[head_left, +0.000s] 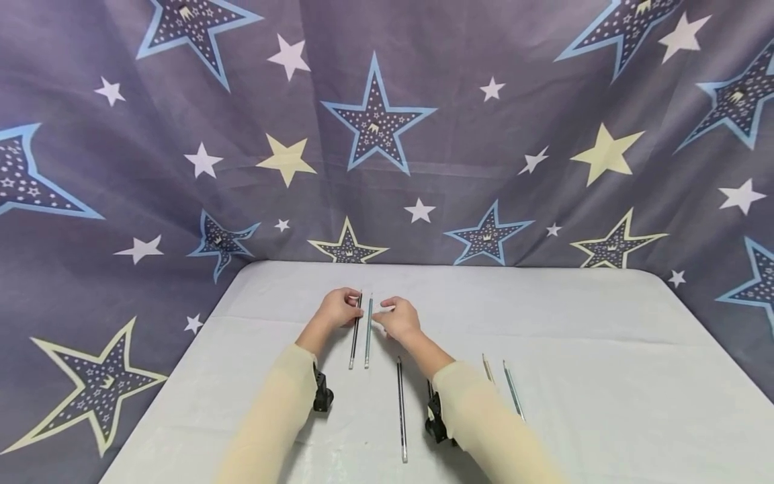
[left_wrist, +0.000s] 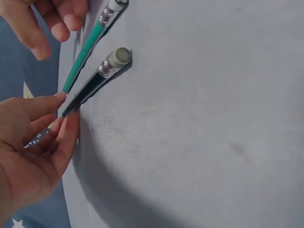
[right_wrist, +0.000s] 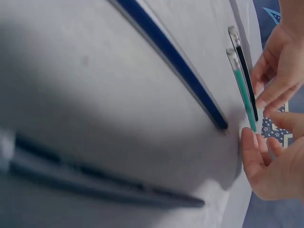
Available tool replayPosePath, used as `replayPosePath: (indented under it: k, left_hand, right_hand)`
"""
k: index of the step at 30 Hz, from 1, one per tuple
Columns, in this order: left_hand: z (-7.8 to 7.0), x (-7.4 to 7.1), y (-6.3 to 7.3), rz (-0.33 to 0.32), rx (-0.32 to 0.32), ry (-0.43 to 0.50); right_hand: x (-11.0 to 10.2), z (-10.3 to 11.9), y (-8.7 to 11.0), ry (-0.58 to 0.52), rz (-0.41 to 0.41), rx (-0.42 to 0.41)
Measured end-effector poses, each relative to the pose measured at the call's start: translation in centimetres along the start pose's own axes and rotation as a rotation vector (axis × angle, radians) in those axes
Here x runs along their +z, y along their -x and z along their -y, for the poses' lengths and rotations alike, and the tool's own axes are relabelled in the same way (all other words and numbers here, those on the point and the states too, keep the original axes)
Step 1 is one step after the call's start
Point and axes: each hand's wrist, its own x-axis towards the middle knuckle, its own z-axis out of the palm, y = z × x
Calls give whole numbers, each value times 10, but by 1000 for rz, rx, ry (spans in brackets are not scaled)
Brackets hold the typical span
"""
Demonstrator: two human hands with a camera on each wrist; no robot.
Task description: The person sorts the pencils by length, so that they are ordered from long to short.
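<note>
A purple-grey cloth (head_left: 435,181) printed with blue, yellow and white stars, some bearing small crowns, hangs behind a white-covered table (head_left: 574,323). The landmark is the teal pencil (head_left: 369,331), lying between the person's hands with its point away from the wearer. Just left of it lies a black pencil (head_left: 355,339), its far end pinched between thumb and fingers of the left hand (head_left: 338,308). Just right of it is the right hand (head_left: 402,319), fingers loosely bent and parted, pinching nothing.

Only the head view shows a tan pencil (head_left: 488,368) and a second teal pencil (head_left: 513,388), both well right of the landmark and nearer the wearer, beside the right sleeve (head_left: 484,423). The left wrist view brings out the black pencil's pale eraser (left_wrist: 123,55) and crimped silver ferrule (left_wrist: 109,67). The right wrist view gives, in close-up, a blue pencil (right_wrist: 171,57) and a blurred dark pencil (right_wrist: 104,183), both nearer the wearer than the landmark. Any lettering on the pencils is too small or blurred to read.
</note>
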Motion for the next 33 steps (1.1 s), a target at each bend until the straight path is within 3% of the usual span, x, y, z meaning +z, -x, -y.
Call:
replayPosePath:
  k: [9,24,33]
  left_hand:
    - [-9,-2,11,-21,72,-15]
    - [-30,10,38,33,163,36]
    - [-40,20,56,97,164,71]
  right_hand:
    - [-19,-1,6,35,6,-19]
    - [-54,-7,26,78,39,-61]
    - [-69,-17,39,86,75,-86]
